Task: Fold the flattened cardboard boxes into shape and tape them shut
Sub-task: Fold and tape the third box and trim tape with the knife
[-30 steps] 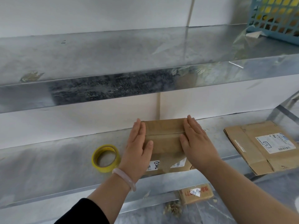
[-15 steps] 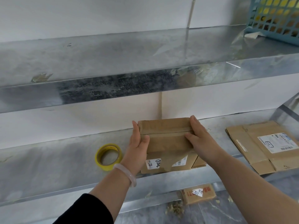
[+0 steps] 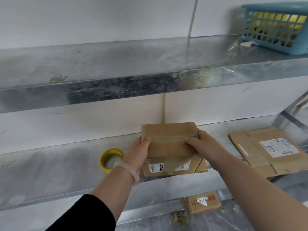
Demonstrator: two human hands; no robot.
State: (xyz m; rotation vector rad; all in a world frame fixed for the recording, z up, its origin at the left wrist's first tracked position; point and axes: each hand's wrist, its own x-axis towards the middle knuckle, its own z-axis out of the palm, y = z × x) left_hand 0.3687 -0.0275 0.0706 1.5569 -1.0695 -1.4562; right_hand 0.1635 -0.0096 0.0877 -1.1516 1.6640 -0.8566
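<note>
A small brown cardboard box (image 3: 168,142) with its top flaps folded down stands on the lower metal shelf (image 3: 50,167). My left hand (image 3: 138,152) grips its left side, thumb on the top flap. My right hand (image 3: 203,144) grips its right side, thumb across the top. White labels and clear tape show on the box's front face. A yellow tape roll (image 3: 110,160) lies on the shelf just left of my left hand. A flattened cardboard box (image 3: 266,149) with a white label lies at the right of the shelf.
An upper metal shelf (image 3: 116,67) hangs above, with a blue plastic basket (image 3: 276,27) at its far right. A small cardboard piece (image 3: 202,203) with red print and scraps lies on the floor below. A white wall backs both shelves.
My hands went from lying flat on the top flaps to gripping the box's two sides. The box has tipped up, so its front face shows more.
</note>
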